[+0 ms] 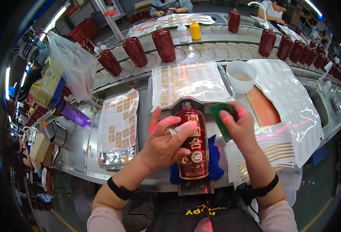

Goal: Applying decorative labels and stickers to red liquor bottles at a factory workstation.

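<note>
A dark red glossy bottle point(193, 154) with gold characters lies on its side on a blue cloth point(215, 164) in front of me, neck pointing away. My left hand point(164, 143) rests on the bottle's left side, thumb and fingers pressing a small pale label piece against it. My right hand point(238, 125) hovers just right of the bottle's shoulder and grips a green flat scraper-like tool point(221, 116). Red laser lines fall across both hands and the bottle.
Sheets of small gold stickers point(118, 120) lie left and behind point(186, 83). A white cup point(240, 75) and gold-striped label sheets point(275, 149) sit right. Several red bottles point(164, 44) stand on the curved conveyor behind. Other people work beyond it.
</note>
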Tool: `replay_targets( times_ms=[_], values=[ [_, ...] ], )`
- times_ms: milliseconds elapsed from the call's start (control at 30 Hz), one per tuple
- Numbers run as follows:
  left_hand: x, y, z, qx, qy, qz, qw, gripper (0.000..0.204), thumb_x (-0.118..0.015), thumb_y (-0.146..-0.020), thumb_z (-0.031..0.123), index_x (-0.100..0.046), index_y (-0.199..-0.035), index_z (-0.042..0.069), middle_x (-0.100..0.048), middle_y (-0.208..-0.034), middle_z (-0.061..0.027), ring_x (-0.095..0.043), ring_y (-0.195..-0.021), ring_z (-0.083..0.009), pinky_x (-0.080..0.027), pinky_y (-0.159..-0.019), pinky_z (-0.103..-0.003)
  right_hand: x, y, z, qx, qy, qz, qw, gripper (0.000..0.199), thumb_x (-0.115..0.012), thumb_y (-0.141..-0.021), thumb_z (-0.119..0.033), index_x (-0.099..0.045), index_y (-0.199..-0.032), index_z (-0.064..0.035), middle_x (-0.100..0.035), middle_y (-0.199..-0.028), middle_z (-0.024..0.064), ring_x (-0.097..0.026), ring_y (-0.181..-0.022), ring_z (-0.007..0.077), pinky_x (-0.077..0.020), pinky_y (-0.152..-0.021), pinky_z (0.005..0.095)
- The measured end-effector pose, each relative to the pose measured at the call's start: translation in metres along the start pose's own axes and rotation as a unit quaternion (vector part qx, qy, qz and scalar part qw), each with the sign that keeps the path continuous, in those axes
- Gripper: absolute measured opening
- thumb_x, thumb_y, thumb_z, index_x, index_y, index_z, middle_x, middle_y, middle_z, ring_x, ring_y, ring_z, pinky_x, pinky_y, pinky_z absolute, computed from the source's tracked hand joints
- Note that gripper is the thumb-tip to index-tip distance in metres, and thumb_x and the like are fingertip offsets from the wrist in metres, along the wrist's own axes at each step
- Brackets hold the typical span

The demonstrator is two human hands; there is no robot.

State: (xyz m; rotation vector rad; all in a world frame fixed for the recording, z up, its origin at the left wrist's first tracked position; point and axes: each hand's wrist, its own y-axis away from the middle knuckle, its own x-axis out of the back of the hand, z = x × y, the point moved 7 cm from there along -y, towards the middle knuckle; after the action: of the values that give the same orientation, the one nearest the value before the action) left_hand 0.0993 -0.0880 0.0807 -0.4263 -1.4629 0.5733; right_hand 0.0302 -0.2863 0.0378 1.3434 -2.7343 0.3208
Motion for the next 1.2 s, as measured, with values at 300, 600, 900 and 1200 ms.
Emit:
replay_targets(
  times_ms=[300,600,900,1200],
  values=[
    [-0.016,-0.029,-0.009,-0.040,0.078,-0.090,0.992,0.060,-0.039,-0.094,0.061,-0.064,-0.118,0.012,-0.066,-0.100,-0.0018,-0.054,-0.107,-0.0265,-0.014,-0.116,-0.053,0.004,0.027,0.018,-0.035,-0.159,-0.029,0.986,0.022,-0.067,-0.090,-0.013,-0.062,-0.107,-0.0017,-0.066,-0.088,0.0021,-0.059,-0.079,0.0057,-0.0500,-0.069,0.0236],
    [-0.002,0.048,0.003,0.123,0.065,0.019,0.990,0.072,-0.045,-0.094,0.057,-0.047,-0.137,0.000,-0.061,-0.122,-0.0117,-0.047,-0.122,-0.0310,-0.016,-0.114,-0.052,-0.050,0.060,-0.097,0.505,0.247,-0.178,0.808,0.032,-0.075,-0.068,-0.004,-0.068,-0.098,-0.0122,-0.054,-0.079,0.0045,-0.055,-0.079,0.0256,-0.0396,-0.075,0.0376],
    [-0.023,0.087,0.038,0.222,0.082,0.024,0.971,0.106,-0.081,-0.066,0.041,-0.026,-0.146,-0.003,-0.044,-0.141,-0.0167,-0.039,-0.129,-0.0364,-0.007,-0.114,-0.057,-0.062,0.084,-0.099,0.479,0.197,-0.266,0.813,0.034,-0.075,-0.063,-0.005,-0.065,-0.094,-0.0144,-0.052,-0.087,0.0044,-0.056,-0.088,0.0220,-0.0398,-0.072,0.0384],
    [-0.014,0.084,0.038,0.209,0.066,0.081,0.972,0.100,-0.079,-0.066,0.034,-0.030,-0.145,-0.001,-0.052,-0.132,-0.0118,-0.040,-0.129,-0.0290,-0.007,-0.114,-0.058,-0.056,0.108,-0.068,0.318,0.132,-0.360,0.867,0.037,-0.075,-0.064,0.002,-0.067,-0.099,-0.0083,-0.057,-0.087,0.0086,-0.055,-0.083,0.0281,-0.0443,-0.073,0.0394]
  ],
)
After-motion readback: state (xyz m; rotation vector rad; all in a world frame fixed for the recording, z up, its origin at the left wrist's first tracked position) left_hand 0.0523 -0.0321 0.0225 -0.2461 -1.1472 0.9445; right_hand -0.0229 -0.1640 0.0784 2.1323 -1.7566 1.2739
